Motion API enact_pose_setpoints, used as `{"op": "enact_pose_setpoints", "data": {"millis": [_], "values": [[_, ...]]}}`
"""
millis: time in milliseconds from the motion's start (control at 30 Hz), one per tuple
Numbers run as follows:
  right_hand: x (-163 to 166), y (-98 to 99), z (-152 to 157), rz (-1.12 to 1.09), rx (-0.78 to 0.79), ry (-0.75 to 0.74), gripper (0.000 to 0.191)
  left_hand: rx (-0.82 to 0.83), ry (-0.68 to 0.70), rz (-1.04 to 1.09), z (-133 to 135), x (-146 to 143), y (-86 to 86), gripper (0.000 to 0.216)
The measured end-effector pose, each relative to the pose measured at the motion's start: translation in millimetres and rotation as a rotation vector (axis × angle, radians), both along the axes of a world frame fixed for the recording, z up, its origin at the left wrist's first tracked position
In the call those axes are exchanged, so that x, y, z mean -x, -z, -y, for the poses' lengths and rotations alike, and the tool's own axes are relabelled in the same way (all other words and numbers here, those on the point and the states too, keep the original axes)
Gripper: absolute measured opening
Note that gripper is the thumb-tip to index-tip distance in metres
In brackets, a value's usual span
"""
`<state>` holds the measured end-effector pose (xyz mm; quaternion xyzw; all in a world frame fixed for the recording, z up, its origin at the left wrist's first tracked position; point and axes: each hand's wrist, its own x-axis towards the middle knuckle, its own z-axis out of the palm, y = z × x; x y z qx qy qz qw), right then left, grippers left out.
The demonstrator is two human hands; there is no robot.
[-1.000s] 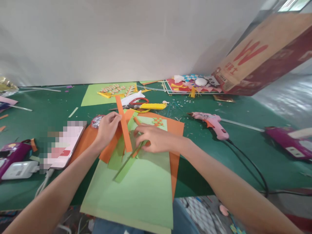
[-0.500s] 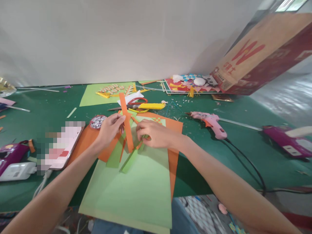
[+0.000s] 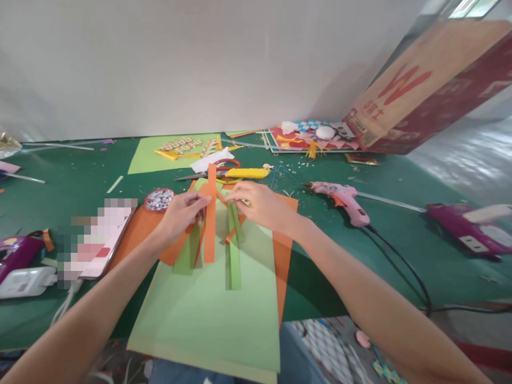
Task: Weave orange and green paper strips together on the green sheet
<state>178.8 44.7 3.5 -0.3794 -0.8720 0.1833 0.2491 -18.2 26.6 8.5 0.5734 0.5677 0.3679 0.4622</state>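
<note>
My left hand (image 3: pixel 182 214) pinches an orange paper strip (image 3: pixel 209 232), which stands nearly upright between thumb and fingers. Beside it, my right hand (image 3: pixel 266 207) is closed on the top of green paper strips (image 3: pixel 233 261) that hang down, with thin orange strips crossing them. How the strips join under my right fingers is hidden. Below both hands lies a light green paper sheet (image 3: pixel 208 320), over an orange sheet (image 3: pixel 285 256). More green and orange strips rest behind my left fingers.
Red-handled scissors (image 3: pixel 228 162) and a yellow-handled tool (image 3: pixel 248 173) lie just beyond the hands. A pink glue gun (image 3: pixel 340 197) with its cord is on the right. A round tray of sequins (image 3: pixel 159 200) and a phone (image 3: pixel 108 240) sit left; a paper bag (image 3: pixel 424 90) stands back right.
The orange strip in my left hand has swung closer to vertical. My right hand has shifted slightly right and up, and its green strips now hang straighter. The view has moved slightly.
</note>
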Motion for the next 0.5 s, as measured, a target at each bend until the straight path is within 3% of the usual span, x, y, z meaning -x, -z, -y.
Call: {"op": "enact_pose_setpoints", "data": {"millis": [100, 267, 500], "values": [[-1.2, -3.4, 0.4, 0.068, 0.075, 0.104, 0.016, -0.114, 0.049, -0.205, 0.5, 2.8, 6.8, 0.026], [-1.4, -6.4, 1.4, 0.219, 0.327, 0.096, 0.025, -0.374, 0.110, -0.534, 4.0, 3.9, 16.8, 0.010], [-7.6, -8.5, -3.1, 0.272, 0.429, 0.043, 0.018, -0.477, 0.239, -0.567, 7.7, -1.2, 16.4, 0.016]]}}
